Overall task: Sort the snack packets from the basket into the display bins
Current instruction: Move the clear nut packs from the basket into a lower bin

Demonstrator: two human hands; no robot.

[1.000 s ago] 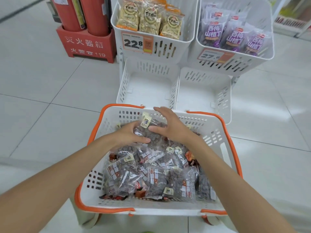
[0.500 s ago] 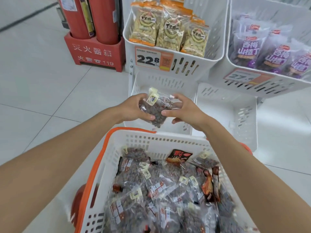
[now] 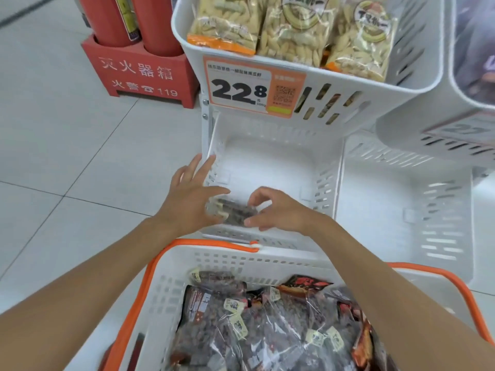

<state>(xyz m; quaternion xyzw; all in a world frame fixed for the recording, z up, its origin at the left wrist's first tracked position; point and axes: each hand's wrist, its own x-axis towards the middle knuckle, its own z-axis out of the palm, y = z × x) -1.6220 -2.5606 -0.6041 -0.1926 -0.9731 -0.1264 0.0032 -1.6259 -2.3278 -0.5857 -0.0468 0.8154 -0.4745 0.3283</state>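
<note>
Hands meet low in the lower left display bin [image 3: 328, 183], near its front wall, with a dark snack packet [image 3: 237, 213] between them. Right hand [image 3: 281, 211] pinches the packet's right end, fingers curled round it. Left hand [image 3: 191, 195] is spread wide, fingers straight and splayed, only its thumb side touching the packet's left end. Blur hides whether the packet rests on the bin floor. Above, an upper bin [image 3: 348, 84] holds pale seed packets [image 3: 292, 36] behind a 22.8 price tag [image 3: 238, 89]. Nearest the camera, the orange-rimmed basket [image 3: 214, 263] holds more dark packets [image 3: 267, 322]
</note>
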